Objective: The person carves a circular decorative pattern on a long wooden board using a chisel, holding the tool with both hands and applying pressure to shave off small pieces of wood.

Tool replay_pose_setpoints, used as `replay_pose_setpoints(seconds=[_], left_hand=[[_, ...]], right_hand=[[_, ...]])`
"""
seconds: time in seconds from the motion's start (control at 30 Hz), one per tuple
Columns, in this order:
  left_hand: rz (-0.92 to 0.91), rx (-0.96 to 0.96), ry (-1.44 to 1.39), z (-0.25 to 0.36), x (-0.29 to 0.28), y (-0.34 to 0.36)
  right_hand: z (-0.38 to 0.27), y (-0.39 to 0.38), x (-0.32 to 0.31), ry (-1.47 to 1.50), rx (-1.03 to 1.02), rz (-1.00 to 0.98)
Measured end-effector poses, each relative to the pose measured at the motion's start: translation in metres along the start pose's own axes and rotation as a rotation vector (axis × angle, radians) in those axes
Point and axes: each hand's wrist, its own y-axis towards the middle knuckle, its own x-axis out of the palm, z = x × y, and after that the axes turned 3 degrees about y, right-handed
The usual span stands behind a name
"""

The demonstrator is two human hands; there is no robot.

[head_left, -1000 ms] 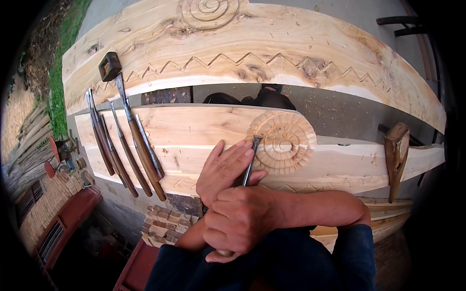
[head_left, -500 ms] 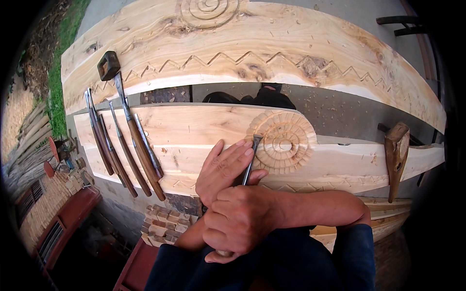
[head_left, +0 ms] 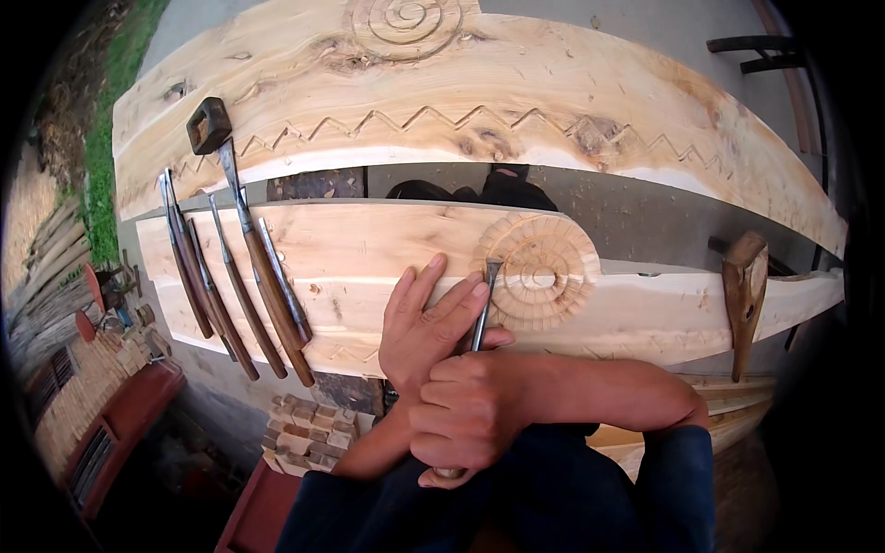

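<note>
Head view: the right hand [head_left: 464, 410] is closed in a fist, its fingers clamped round the handle of a chisel [head_left: 481, 318], with the handle's butt showing below the fist. The left hand [head_left: 415, 323] lies on the near plank [head_left: 359, 241] with its fingers stretched out and spread; the chisel's shaft passes between them and the thumb, though whether the thumb presses on it I cannot tell. The chisel points away from the body, its flared tip at the left part of a round, ringed carving [head_left: 539, 275] in that plank. To the left, a row of wooden-handled tools [head_left: 253, 311] lies across the same plank; a wooden mallet [head_left: 743, 293] lies across its right part. Beyond is a far plank [head_left: 553, 69], bearing a spiral carving [head_left: 407, 29] and a zigzag groove [head_left: 426, 117]
</note>
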Motion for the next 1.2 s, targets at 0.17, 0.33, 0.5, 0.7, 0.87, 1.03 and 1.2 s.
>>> replay_pose_setpoints(seconds=[0.17, 0.33, 0.5, 0.7, 0.87, 1.03, 1.2], left_hand=[[0.062, -0.07, -0.059, -0.004, -0.004, -0.003], [0.04, -0.015, 0.024, -0.005, 0.001, -0.004], [0.082, 0.046, -0.065, -0.007, 0.004, -0.007], [0.075, 0.102, -0.192, 0.01, 0.002, -0.006], [0.082, 0.173, -0.39, 0.032, 0.036, -0.018], [0.053, 0.211, -0.469, 0.045, 0.064, -0.004], [0.012, 0.15, -0.484, 0.044, 0.065, 0.001]], right_hand=[[0.011, 0.025, 0.011, -0.067, 0.025, 0.017], [0.001, 0.003, 0.008, -0.038, 0.004, 0.028], [0.003, 0.017, 0.008, -0.073, 0.023, 0.024], [-0.022, 0.017, -0.017, -0.451, -0.15, 0.021], [-0.034, 0.032, -0.081, 0.143, 0.169, 0.459], [-0.025, 0.028, -0.1, 0.759, 0.284, 0.944], [-0.013, 0.017, -0.097, 0.802, 0.287, 0.892]])
